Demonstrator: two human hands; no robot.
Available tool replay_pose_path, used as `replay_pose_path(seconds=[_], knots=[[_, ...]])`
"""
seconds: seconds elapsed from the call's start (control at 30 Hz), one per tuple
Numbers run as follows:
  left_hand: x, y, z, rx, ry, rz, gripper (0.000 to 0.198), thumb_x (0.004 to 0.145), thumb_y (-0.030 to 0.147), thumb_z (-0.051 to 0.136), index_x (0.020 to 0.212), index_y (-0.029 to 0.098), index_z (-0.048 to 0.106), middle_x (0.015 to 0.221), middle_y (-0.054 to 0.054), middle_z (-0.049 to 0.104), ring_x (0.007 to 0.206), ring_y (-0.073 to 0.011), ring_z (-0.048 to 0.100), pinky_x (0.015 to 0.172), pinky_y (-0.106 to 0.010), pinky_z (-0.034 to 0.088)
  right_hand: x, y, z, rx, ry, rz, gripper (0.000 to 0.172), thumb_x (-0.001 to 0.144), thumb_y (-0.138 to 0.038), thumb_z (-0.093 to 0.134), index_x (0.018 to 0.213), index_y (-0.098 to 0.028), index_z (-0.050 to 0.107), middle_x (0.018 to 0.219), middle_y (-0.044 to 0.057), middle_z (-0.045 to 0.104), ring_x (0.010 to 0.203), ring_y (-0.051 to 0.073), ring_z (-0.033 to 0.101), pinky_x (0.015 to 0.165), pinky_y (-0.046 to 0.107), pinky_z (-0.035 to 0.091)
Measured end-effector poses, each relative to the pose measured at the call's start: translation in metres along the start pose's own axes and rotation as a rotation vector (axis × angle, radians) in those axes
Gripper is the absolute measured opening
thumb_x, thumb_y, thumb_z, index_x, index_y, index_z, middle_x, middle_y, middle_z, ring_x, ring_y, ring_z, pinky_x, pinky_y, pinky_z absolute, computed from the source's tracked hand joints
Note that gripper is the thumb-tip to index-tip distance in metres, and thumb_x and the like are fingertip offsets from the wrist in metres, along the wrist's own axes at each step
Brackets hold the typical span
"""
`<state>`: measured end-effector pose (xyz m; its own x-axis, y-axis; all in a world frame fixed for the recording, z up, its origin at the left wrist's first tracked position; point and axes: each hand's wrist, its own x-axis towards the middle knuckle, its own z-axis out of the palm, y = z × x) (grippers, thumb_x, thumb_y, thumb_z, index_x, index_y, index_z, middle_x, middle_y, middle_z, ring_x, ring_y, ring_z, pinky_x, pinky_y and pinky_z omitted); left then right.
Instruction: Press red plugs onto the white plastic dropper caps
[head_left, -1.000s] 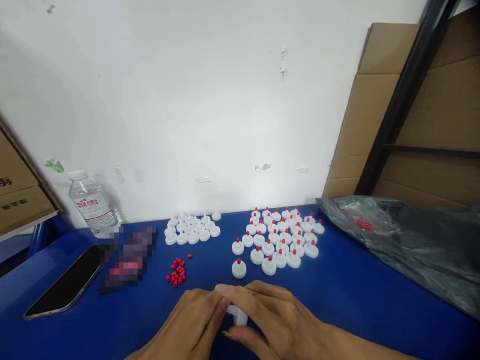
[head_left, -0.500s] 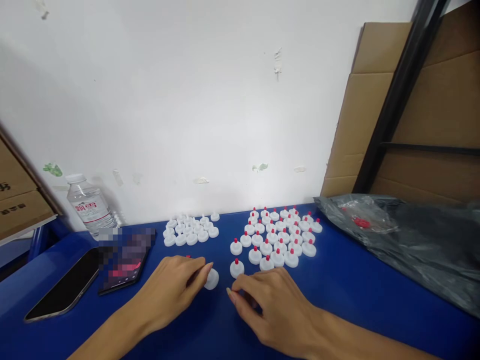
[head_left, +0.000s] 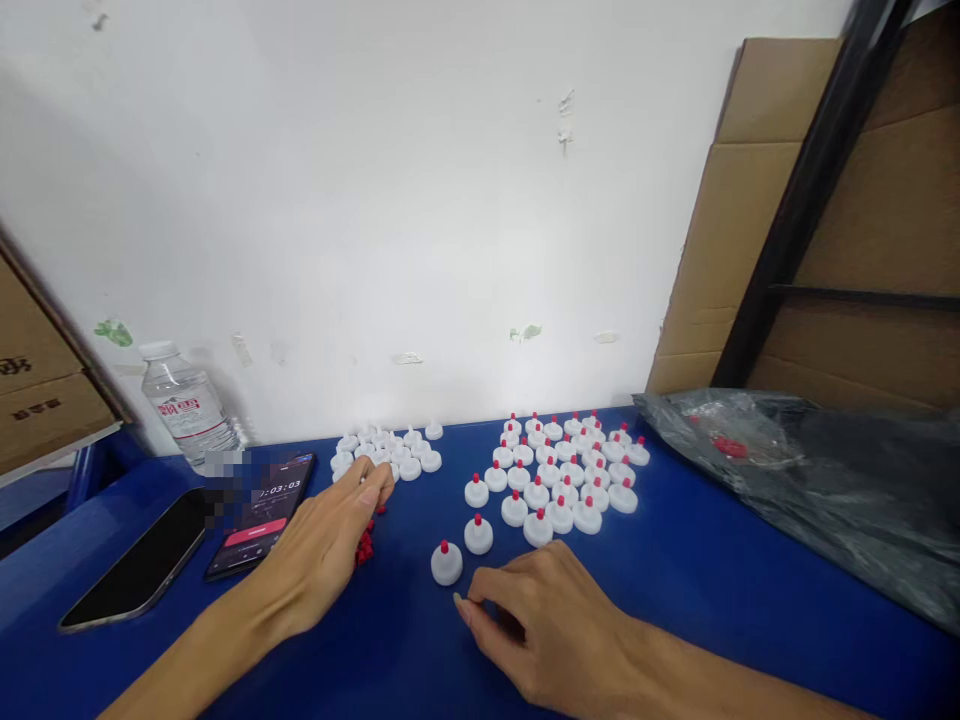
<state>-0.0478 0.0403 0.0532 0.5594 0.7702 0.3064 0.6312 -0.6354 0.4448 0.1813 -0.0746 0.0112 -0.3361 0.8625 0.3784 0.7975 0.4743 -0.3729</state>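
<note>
My left hand (head_left: 330,540) is over the front of a group of plain white nozzle caps (head_left: 410,468). Its thumb and bent fingers close around one of them, with only a speck of white showing between. Partly hidden beside that hand lies a small pile of red tips (head_left: 364,546). My right hand (head_left: 540,620) rests low on the blue table, thumb and forefinger pinched together; whatever they hold, if anything, is hidden. Just beyond its fingertips stands a white cap with a red tip (head_left: 447,565). Several more red-tipped caps (head_left: 559,515) stand upright in rows behind it.
Two phones (head_left: 135,565) (head_left: 262,515) lie on the left of the blue table (head_left: 405,650), near a water bottle (head_left: 187,405). A grey plastic bag (head_left: 810,500) covers the right side, with a clear bag of red pieces (head_left: 729,447) on it. A white wall (head_left: 420,200) stands behind.
My left hand has moved from the near cap back and left to the plain caps, uncovering the red pile. The near cap now stands upright, its red tip visible. My right hand has barely moved.
</note>
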Motion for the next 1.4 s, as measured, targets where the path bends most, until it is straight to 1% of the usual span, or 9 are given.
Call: replay_pose_path(seconds=[0.2,0.37,0.53,0.67,0.73,0.83,0.93,1.13,1.4], knots=[[0.008,-0.015,-0.009,0.126,0.087,-0.051,0.047,0.105,0.049,0.009,0.086,0.024,0.045,0.094,-0.003,0.049,0.074,-0.0222,0.054,0.064,-0.034,0.043,-0.003,0.0,0.005,0.036,0.106,-0.043,0.04,0.096,-0.026,0.05,0.057,-0.018,0.043,0.045,-0.006,0.046,0.043,0.008,0.027,0.049,0.027,0.018],[0.015,-0.027,-0.009,0.292,0.122,-0.121,0.048,0.106,0.047,0.011,0.102,0.023,0.053,0.107,-0.007,0.051,0.074,-0.0222,0.06,0.062,-0.035,0.047,-0.002,0.001,0.005,0.1,0.117,-0.038,0.042,0.096,-0.024,0.049,0.056,-0.018,0.041,0.045,-0.006,0.042,0.042,0.007,0.025,0.047,0.026,0.019],[0.023,-0.045,0.001,0.571,0.092,-0.106,0.044,0.105,0.037,0.025,0.138,0.02,0.047,0.127,-0.014,0.053,0.102,-0.0307,0.065,0.067,-0.037,0.052,-0.002,0.0,0.002,0.064,0.096,-0.101,0.038,0.1,-0.025,0.048,0.063,-0.019,0.056,0.054,-0.004,0.058,0.044,0.008,0.047,0.049,0.026,0.027],[0.024,-0.06,0.007,0.649,0.019,-0.05,0.055,0.105,0.032,0.025,0.157,0.014,0.029,0.129,-0.017,0.054,0.108,-0.0323,0.064,0.073,-0.039,0.056,-0.003,-0.005,-0.005,0.059,-0.021,-0.154,0.015,0.1,-0.027,0.058,0.11,-0.029,0.069,0.109,-0.006,0.076,0.082,0.014,0.074,0.064,0.023,0.046],[0.024,-0.063,0.008,0.657,-0.01,-0.056,0.055,0.106,0.032,0.027,0.156,0.012,0.032,0.13,-0.018,0.054,0.108,-0.0323,0.065,0.075,-0.04,0.056,-0.004,-0.007,-0.007,0.026,-0.119,-0.155,0.033,0.1,-0.031,0.062,0.132,-0.036,0.06,0.141,-0.005,0.064,0.102,0.02,0.075,0.076,0.028,0.055],[0.024,-0.063,0.007,0.669,-0.041,-0.055,0.047,0.105,0.029,0.033,0.146,0.014,0.05,0.129,-0.016,0.058,0.111,-0.0323,0.065,0.08,-0.041,0.056,-0.002,-0.009,-0.008,-0.053,-0.231,-0.121,0.046,0.1,-0.038,0.062,0.145,-0.037,0.051,0.156,0.0,0.049,0.106,0.03,0.074,0.079,0.04,0.062],[0.026,-0.061,0.004,0.675,-0.042,-0.058,0.04,0.104,0.026,0.035,0.134,0.018,0.061,0.122,-0.013,0.064,0.11,-0.0315,0.066,0.079,-0.039,0.055,-0.001,-0.009,-0.007,-0.094,-0.229,-0.056,0.041,0.103,-0.038,0.056,0.144,-0.034,0.053,0.157,0.003,0.048,0.103,0.033,0.075,0.079,0.048,0.064],[0.03,-0.061,-0.003,0.646,-0.021,-0.084,0.037,0.105,0.028,0.035,0.13,0.022,0.062,0.118,-0.01,0.07,0.098,-0.0281,0.071,0.073,-0.033,0.05,-0.001,-0.006,-0.005,-0.109,-0.172,0.04,0.031,0.104,-0.034,0.05,0.133,-0.031,0.061,0.154,0.003,0.051,0.101,0.034,0.075,0.077,0.052,0.063],[0.029,-0.058,-0.012,0.59,0.018,-0.091,0.028,0.105,0.035,0.039,0.107,0.024,0.064,0.101,-0.005,0.075,0.088,-0.0263,0.071,0.062,-0.029,0.041,-0.001,-0.007,-0.009,-0.042,-0.122,-0.016,0.022,0.104,-0.03,0.048,0.119,-0.03,0.065,0.137,-0.002,0.065,0.094,0.025,0.076,0.074,0.038,0.06]])
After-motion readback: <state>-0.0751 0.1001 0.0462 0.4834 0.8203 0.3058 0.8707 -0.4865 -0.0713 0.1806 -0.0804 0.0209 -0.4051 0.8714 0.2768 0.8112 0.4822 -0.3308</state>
